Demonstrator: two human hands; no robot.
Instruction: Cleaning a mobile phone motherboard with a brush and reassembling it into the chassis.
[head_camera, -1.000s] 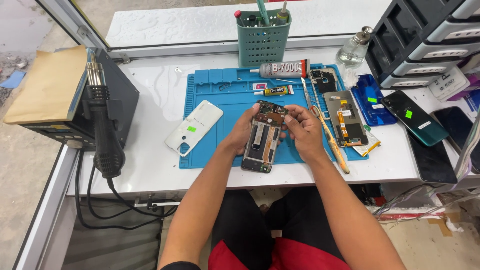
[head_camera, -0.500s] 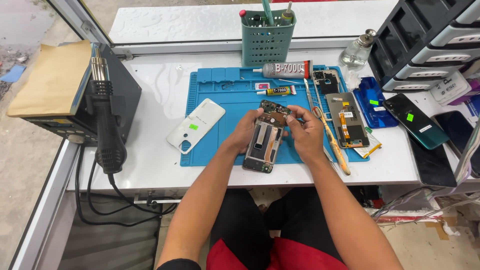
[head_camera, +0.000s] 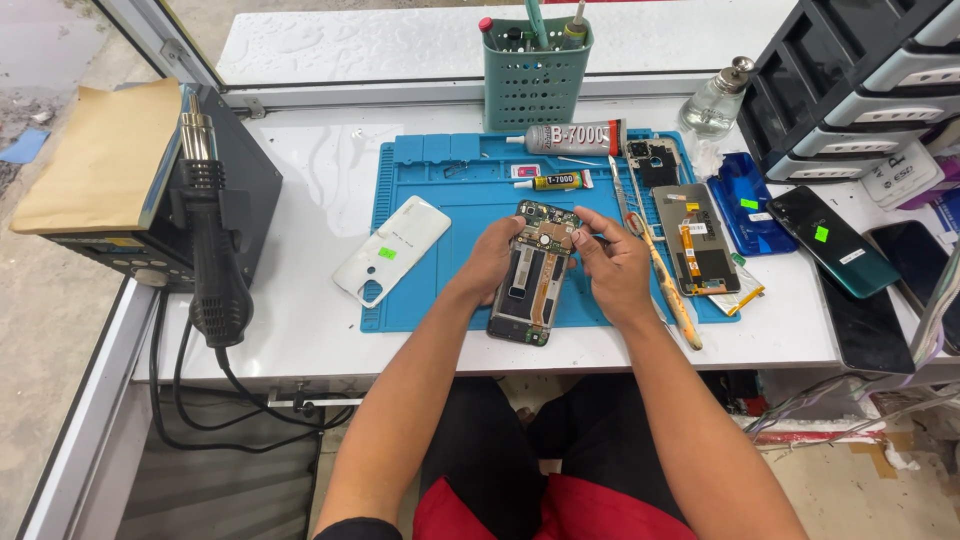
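An opened phone (head_camera: 532, 285) with its back removed lies on the blue work mat (head_camera: 440, 200), near the mat's front edge, circuit board and inner frame exposed. The left hand (head_camera: 492, 258) grips its left side, fingers curled around the edge. The right hand (head_camera: 610, 262) hovers at the phone's upper right, thumb and forefinger pinched on a thin tool too small to identify. A white back cover (head_camera: 392, 249) straddles the mat's left edge. Glue tubes (head_camera: 568, 137) lie toward the mat's back edge.
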